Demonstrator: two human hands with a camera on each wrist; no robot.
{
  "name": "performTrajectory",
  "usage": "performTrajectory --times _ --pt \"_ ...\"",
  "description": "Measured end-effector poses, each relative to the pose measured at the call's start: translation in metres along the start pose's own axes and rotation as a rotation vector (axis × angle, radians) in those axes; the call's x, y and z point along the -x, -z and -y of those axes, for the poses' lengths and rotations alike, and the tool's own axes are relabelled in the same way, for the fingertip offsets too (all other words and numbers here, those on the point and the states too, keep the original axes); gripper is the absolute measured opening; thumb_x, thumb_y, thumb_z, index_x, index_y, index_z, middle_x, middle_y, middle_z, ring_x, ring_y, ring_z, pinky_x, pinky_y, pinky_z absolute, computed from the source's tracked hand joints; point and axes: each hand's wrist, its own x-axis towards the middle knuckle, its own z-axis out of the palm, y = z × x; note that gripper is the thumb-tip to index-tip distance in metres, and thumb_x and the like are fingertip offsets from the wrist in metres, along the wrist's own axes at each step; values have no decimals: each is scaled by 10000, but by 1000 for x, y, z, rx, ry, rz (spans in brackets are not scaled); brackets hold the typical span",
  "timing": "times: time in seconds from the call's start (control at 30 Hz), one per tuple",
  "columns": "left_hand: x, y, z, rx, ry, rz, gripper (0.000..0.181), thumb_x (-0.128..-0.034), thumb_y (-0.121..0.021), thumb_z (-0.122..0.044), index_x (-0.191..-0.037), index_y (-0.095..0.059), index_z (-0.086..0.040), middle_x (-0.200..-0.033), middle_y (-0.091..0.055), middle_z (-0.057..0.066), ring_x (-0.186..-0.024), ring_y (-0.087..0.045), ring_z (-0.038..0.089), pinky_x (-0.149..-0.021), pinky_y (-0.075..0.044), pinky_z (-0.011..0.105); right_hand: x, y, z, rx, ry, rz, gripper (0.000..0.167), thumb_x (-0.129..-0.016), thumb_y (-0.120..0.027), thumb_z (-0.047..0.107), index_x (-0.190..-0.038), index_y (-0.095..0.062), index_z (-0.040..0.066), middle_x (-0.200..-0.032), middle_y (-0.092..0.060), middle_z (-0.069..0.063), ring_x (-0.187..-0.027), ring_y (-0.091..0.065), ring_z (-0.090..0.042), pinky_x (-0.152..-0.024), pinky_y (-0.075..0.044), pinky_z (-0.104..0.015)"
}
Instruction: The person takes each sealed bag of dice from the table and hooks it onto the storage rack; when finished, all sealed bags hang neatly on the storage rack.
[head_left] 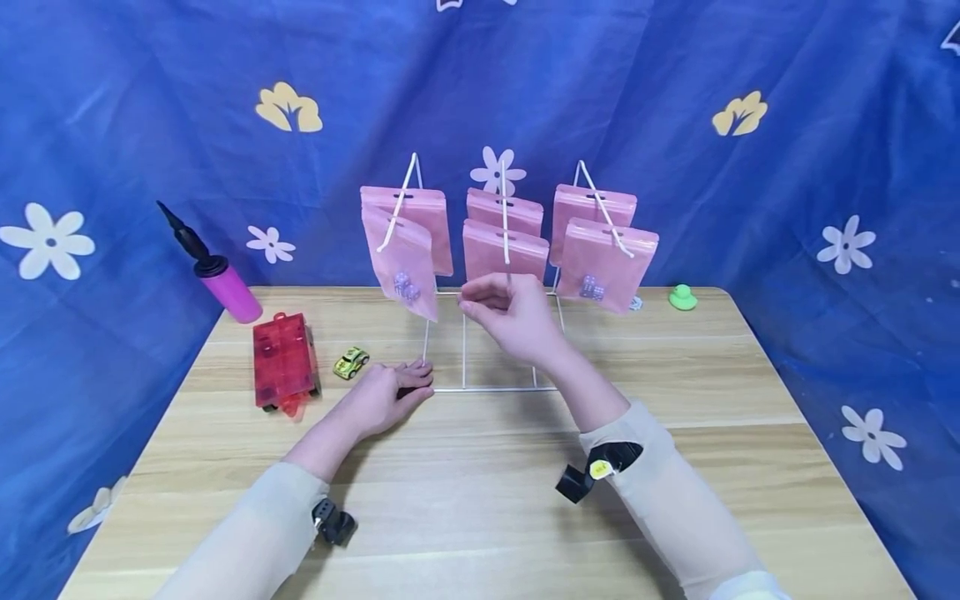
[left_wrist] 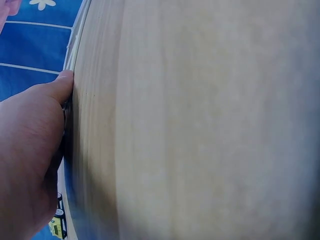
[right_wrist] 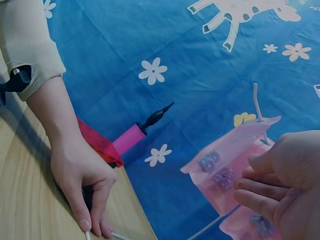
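Observation:
A white wire rack [head_left: 491, 389] stands on the wooden table, two pink zip bags hanging from each of its three hooks. Purple dice show inside the left front bag [head_left: 405, 258] and the right front bag [head_left: 607, 262]. Thumb and fingers of my left hand [head_left: 386, 396] rest on the rack's front left base corner, spread apart on the wires. Just below the middle hook hovers my right hand [head_left: 517, 317], fingers loosely bent, with nothing visible between them. It hides the lower part of the middle front bag [head_left: 506, 247]. In the right wrist view this hand [right_wrist: 292, 185] overlaps pink bags [right_wrist: 220, 185].
Left of the rack are a yellow-green toy car [head_left: 351, 362], a translucent red toy cart [head_left: 283, 358] and a pink hand pump [head_left: 232, 292]. A green rubber duck [head_left: 682, 297] sits at the back right. A blue patterned curtain [head_left: 187, 100] hangs behind the table.

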Motion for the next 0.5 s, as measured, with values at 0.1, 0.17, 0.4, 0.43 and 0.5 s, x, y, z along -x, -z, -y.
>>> performTrajectory --times 0.1,0.17,0.4,0.43,0.5 --pt "0 4 1 -21 -16 16 348 -1001 -772 -218 -1283 -748 -14 -1356 -681 141 -1324 -605 325 -1108 -482 495 8 8 -2 -16 8 13 147 -966 -769 6 -1105 -776 -43 -1028 -794 -109 -936 -774 -218 -843 -635 -304" --pt "1 7 1 -34 -22 24 358 -1004 -767 -224 -1293 -745 -13 -1363 -680 144 -1322 -609 328 -1106 -486 500 13 13 -4 -33 16 25 158 -964 -765 -8 -1110 -766 -66 -1039 -791 -131 -942 -775 -246 -851 -636 -317" --pt "6 17 -4 -90 -22 33 396 -1019 -743 -293 -1337 -734 -57 -1454 -629 156 -1317 -610 376 -1103 -489 537 29 31 -8 -21 20 48 157 -955 -768 -18 -1108 -771 -53 -1028 -788 -118 -942 -768 -245 -864 -635 -329" --pt "7 19 -5 -90 -19 27 407 -1018 -743 -303 -1346 -730 -63 -1468 -618 158 -1318 -607 380 -1100 -490 542 31 34 -9 -15 21 51 157 -956 -770 -13 -1109 -773 -49 -1029 -788 -111 -945 -767 -242 -866 -635 -329" --pt "7 23 -7 -86 -14 11 425 -1022 -738 -312 -1364 -718 -61 -1488 -600 164 -1332 -599 378 -1109 -480 547 36 40 -13 -9 24 52 156 -954 -772 -13 -1107 -776 -43 -1026 -787 -107 -943 -767 -241 -863 -636 -330"
